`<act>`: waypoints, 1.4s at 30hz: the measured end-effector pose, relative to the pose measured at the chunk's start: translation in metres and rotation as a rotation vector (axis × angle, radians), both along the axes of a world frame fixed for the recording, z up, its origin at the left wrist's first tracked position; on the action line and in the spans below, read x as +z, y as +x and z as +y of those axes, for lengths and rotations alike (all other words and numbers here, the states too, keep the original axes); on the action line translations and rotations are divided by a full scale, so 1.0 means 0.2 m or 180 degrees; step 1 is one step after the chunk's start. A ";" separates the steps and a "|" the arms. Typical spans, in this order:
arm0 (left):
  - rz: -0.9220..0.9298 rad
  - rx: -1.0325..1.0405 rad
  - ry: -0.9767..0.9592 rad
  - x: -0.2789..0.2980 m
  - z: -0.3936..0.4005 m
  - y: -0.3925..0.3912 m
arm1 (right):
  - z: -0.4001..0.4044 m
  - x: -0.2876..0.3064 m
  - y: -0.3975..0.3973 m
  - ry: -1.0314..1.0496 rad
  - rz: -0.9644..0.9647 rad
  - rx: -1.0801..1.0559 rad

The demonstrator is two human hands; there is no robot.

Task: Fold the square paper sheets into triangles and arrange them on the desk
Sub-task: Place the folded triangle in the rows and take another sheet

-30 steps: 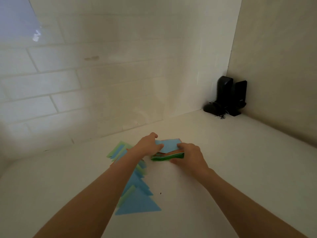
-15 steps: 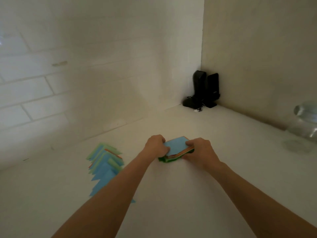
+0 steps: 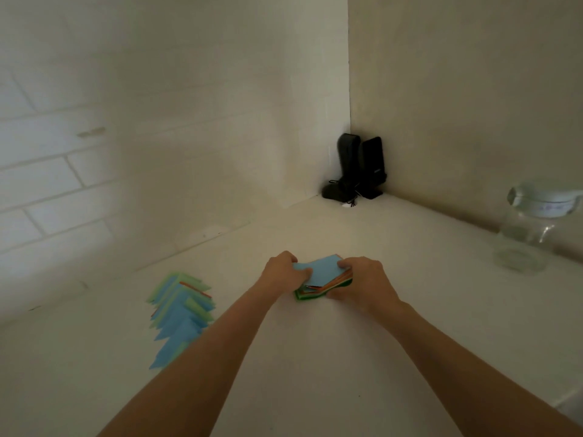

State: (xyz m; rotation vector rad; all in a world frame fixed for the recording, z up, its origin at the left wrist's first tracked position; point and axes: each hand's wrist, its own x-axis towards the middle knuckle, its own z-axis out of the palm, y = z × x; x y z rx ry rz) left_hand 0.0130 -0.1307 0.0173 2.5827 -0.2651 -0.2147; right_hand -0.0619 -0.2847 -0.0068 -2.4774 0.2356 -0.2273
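The desk [image 3: 315, 357] has a smooth, matt off-white top. The stack of square sheets [image 3: 318, 279] near its middle is thin matt paper, blue on top with orange and green edges below. The folded triangles [image 3: 179, 313] toward the left edge are the same matt paper. At the right edge stands a clear, glossy glass jar [image 3: 533, 228]. The speakers [image 3: 359, 168] in the far corner look like dull black plastic.

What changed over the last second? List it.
The view swung right, bringing a glass jar into sight. Both hands stayed on the paper stack: the left hand pinches the blue top sheet, the right hand grips the stack's side. The folded triangles and black speakers stayed put.
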 end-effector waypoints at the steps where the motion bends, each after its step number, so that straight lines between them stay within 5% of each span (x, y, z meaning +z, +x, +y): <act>1: 0.0020 -0.0020 -0.0081 0.00 -0.02 -0.01 | -0.01 0.00 0.00 -0.0013 0.0000 -0.0011; 11: -0.0186 -0.0748 -0.0762 -0.12 -0.42 -0.25 | -0.50 0.05 -0.35 -0.0340 0.0212 -0.0439; 16: -0.0370 -0.0969 -0.0871 -0.15 -0.59 -0.33 | -0.62 0.07 -0.47 -0.1023 0.0455 -0.0421; 21: -0.0166 -0.0824 -0.1217 -0.13 -0.55 -0.32 | -0.55 0.04 -0.45 -0.0986 0.0102 0.0149; 26: -0.0380 -0.0779 -0.1280 -0.14 -0.35 -0.32 | -0.48 -0.03 -0.42 -0.1427 -0.0190 -0.0050; 32: -0.0475 -0.0917 -0.1414 -0.20 -0.17 -0.34 | -0.38 -0.10 -0.39 -0.1298 -0.0813 -0.0491; 42: -0.0550 -0.1166 -0.1463 -0.19 -0.17 -0.41 | -0.28 0.00 -0.41 -0.0497 -0.0323 -0.1368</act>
